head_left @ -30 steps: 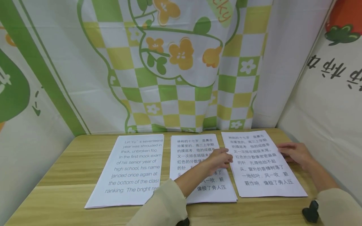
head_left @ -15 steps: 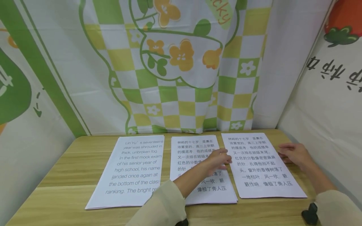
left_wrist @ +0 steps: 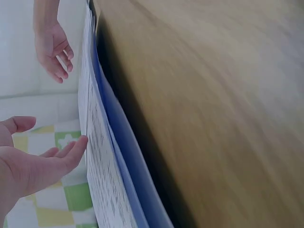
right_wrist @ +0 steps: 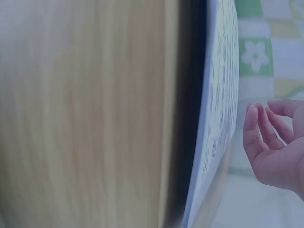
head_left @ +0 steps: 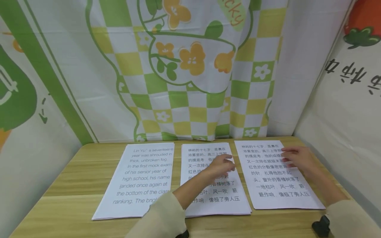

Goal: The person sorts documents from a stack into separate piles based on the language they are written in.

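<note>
1. Both hands have moved since a second ago. The left hand (head_left: 221, 167) was at the right edge of the middle pile (head_left: 220, 200) and has slid back left, over that paper. The right hand (head_left: 300, 160) was beside the right pile (head_left: 274, 180) and is now over its right side.
2. On the far left, the wall has a big green shape (head_left: 18, 89) on it.
3. The left pile (head_left: 140, 181) lies flat on the wooden table (head_left: 59, 191). Its words are in English, and the left sleeve (head_left: 162, 215) covers its bottom right corner.
4. Behind the table hangs a curtain (head_left: 190, 112) with green, yellow and white squares.
5. The middle pile lies flat just beside the left one, with Chinese words. From low down I see its sheets spread a little at the edge.
6. The left hand is above it, thumb and fingers apart, with nothing between them. I can't tell if a fingertip touches the paper.
7. The right pile lies near the middle one, also with Chinese words.
8. The right hand hangs over it, fingers a bit bent and loose, gripping nothing.
9. A black thing (head_left: 321, 226) sits by the right sleeve (head_left: 348, 218).
</note>
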`<state>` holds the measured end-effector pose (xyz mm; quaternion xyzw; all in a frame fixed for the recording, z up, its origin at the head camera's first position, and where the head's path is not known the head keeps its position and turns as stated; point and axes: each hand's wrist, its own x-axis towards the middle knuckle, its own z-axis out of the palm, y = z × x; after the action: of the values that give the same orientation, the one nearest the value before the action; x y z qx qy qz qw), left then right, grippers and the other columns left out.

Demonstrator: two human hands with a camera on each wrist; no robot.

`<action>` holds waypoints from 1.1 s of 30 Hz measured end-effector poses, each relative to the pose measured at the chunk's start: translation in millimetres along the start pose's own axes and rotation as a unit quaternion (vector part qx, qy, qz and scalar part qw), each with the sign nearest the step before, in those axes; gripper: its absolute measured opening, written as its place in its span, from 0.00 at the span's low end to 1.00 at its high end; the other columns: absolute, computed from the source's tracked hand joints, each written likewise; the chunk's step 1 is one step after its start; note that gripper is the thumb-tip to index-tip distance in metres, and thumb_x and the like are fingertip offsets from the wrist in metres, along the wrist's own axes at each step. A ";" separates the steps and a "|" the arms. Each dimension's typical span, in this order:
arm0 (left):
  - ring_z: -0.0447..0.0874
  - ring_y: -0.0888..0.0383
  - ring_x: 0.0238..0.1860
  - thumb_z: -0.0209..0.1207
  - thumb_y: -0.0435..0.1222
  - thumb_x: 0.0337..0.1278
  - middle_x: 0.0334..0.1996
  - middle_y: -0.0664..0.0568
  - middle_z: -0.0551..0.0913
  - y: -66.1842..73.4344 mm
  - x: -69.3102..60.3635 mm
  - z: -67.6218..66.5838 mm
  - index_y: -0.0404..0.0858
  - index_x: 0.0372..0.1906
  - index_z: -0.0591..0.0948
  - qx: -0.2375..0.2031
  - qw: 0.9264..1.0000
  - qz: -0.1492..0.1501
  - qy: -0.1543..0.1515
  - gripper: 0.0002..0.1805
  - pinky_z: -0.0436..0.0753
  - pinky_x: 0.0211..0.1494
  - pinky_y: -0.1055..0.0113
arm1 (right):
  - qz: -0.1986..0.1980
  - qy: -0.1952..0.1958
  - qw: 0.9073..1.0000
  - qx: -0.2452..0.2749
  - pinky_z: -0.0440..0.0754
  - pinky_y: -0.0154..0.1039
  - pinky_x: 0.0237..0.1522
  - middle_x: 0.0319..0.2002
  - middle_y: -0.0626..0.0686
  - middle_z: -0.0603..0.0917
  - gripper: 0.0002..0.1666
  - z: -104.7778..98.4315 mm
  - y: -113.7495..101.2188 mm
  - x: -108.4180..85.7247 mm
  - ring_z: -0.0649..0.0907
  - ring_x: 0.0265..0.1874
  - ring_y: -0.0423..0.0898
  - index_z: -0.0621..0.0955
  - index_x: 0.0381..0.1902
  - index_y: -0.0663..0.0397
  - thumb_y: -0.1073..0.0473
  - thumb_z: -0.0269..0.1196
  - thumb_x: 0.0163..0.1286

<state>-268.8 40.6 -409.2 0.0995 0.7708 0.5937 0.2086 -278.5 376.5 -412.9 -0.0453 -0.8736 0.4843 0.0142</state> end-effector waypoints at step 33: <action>0.81 0.39 0.62 0.60 0.33 0.63 0.60 0.36 0.81 -35.3 -58.8 -111.2 0.32 0.74 0.69 -0.025 0.994 -0.041 0.101 0.34 0.82 0.66 0.48 | -0.004 -0.205 0.968 0.146 0.92 0.47 0.44 0.53 0.70 0.86 0.29 96.1 -62.3 -6.6 0.91 0.44 0.55 0.69 0.68 0.79 0.65 0.61 0.76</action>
<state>-261.8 -89.9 -407.9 0.0016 0.7765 0.6104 0.1562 -282.5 261.9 -410.9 0.0608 -0.7778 0.6056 -0.1569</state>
